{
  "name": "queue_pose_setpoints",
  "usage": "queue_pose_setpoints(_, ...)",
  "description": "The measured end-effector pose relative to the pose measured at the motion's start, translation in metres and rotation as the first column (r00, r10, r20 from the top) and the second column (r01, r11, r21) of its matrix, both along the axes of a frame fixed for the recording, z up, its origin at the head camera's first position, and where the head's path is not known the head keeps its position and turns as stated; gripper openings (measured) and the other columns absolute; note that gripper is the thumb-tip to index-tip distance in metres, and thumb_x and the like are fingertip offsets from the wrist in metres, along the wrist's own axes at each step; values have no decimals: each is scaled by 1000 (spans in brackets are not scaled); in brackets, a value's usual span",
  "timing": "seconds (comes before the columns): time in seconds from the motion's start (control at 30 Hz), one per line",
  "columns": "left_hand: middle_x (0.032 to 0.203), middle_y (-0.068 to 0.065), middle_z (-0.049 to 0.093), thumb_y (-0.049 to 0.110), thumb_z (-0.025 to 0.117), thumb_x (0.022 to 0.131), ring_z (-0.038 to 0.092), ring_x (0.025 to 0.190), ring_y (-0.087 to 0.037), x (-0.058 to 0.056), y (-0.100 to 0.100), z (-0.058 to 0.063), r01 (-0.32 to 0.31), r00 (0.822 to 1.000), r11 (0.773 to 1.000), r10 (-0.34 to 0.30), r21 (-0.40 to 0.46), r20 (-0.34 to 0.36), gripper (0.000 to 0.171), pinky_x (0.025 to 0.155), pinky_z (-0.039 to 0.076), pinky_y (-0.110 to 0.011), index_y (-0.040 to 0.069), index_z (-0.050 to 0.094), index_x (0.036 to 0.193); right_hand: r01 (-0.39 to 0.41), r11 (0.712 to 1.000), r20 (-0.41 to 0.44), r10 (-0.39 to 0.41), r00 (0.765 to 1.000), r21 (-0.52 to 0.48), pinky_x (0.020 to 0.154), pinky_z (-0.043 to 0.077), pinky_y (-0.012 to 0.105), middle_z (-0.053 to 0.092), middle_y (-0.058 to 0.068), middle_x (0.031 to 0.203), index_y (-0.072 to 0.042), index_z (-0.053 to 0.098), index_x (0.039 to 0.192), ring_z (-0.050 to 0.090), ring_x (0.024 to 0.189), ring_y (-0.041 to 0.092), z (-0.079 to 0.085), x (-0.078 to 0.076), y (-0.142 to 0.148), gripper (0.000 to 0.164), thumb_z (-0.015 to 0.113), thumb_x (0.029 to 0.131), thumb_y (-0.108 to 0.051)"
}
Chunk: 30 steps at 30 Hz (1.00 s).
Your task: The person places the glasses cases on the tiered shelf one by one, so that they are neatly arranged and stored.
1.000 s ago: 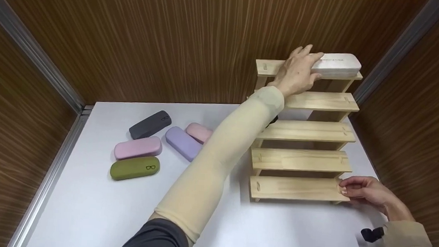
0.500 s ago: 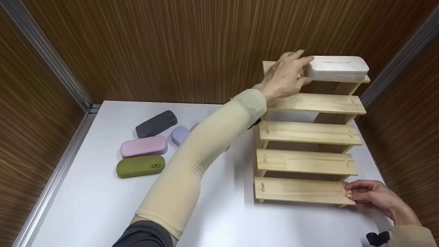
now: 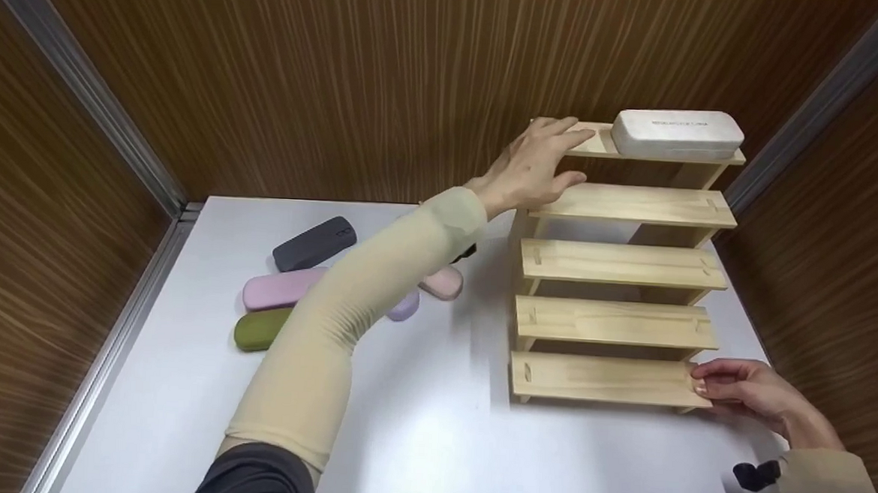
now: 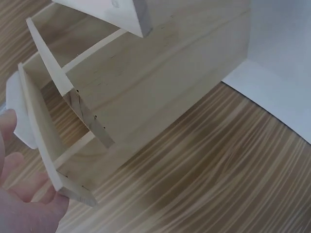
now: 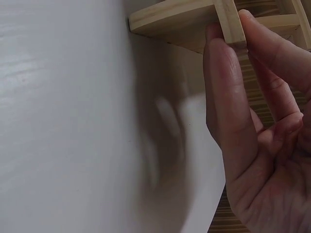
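A stepped wooden shelf rack (image 3: 618,265) stands at the right of the table. On its top board lies a white glasses case (image 3: 678,135), toward the right end. My left hand (image 3: 530,165) is over the left end of that board, apart from the case, with fingers stretched out and nothing held. In the left wrist view, its fingers are close to the board's end; contact is hard to tell. At the bottom board's right end, my right hand (image 3: 758,395) pinches the wood between thumb and fingers. The right wrist view shows this pinch on the board's edge (image 5: 231,24).
On the table's left lie a dark grey case (image 3: 315,244), a pink case (image 3: 279,287) and an olive green case (image 3: 258,331). My left forearm partly covers several cases, including a lavender case (image 3: 404,306) and a pale pink case (image 3: 444,283). Wood-grain walls enclose the table.
My left hand has let go of the white case and drawn back to the left. The case stays on the top board. My right hand keeps its pinch; the view has shifted slightly.
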State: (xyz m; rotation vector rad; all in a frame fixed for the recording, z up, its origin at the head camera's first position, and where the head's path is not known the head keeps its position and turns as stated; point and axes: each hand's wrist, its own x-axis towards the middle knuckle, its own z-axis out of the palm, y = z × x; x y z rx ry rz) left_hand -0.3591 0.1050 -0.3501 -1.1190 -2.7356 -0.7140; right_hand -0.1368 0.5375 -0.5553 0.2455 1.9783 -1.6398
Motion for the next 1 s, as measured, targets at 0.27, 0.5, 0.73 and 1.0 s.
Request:
queue_pose_setpoints(0.27,175,-11,53,36,73,110,48,163,-30,6,-27,-4,49,996,997,-45,57,-73,59,139,36,-38,15,59,164,-13,1000,1,13,1000,-1,79,68,23,83,-15,99,-31,86,107,77,92,2,5,1,1,35,72,105,1)
queue_pose_setpoints(0.5,165,-11,64,31,74,109,58,152,-28,13,-48,-10,102,992,984,-89,145,-92,52,132,44,-37,11,66,157,3,1000,7,-3,1000,27,77,68,23,83,-15,98,-32,86,106,77,91,2,3,2,3,36,72,105,1)
queue_pose_setpoints(0.73,158,-8,70,28,75,109,62,146,-25,21,-70,-7,104,993,965,-89,239,-73,49,129,45,-33,9,68,153,9,1000,6,-9,1000,10,77,68,23,83,-16,99,-30,86,107,77,90,3,3,3,3,36,70,106,2)
queue_pose_setpoints(1.0,152,-11,74,26,77,107,65,144,-27,24,-105,-7,71,997,950,-55,304,-61,44,127,47,-36,7,72,147,9,1000,1,-9,1000,9,78,68,23,84,-15,98,-31,86,106,77,90,2,1,0,0,36,71,106,1)
